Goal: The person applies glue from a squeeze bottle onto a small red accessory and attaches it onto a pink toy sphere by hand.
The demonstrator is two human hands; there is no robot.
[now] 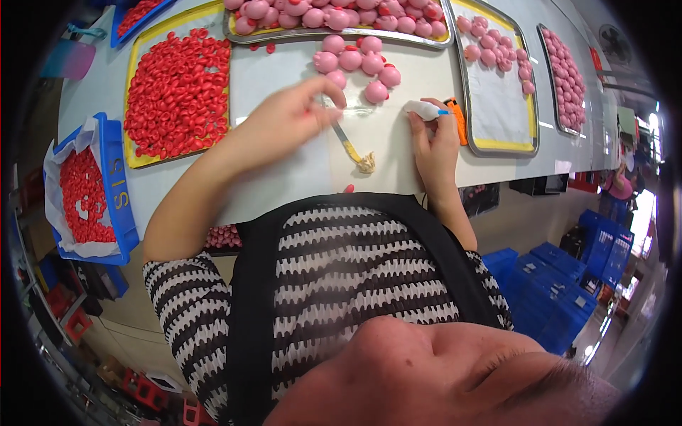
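My right hand is closed round a small white squeeze bottle with a blue tip, which lies tilted in the fingers. My left hand hovers over the table, its fingers curled and smeared by motion, so whether it holds anything cannot be made out. Just beyond it sits a loose group of round pink balls with small red pieces among them. A thin stick with yellow on it and a pale crusty lump at its end lies between my hands. Beside my right hand is an orange tool, partly covered.
On the left are a yellow-edged tray of red cup-shaped pieces and a blue crate of more. A metal tray of pink balls stands at the back. To the right, another tray is partly filled. One red piece lies near the table edge.
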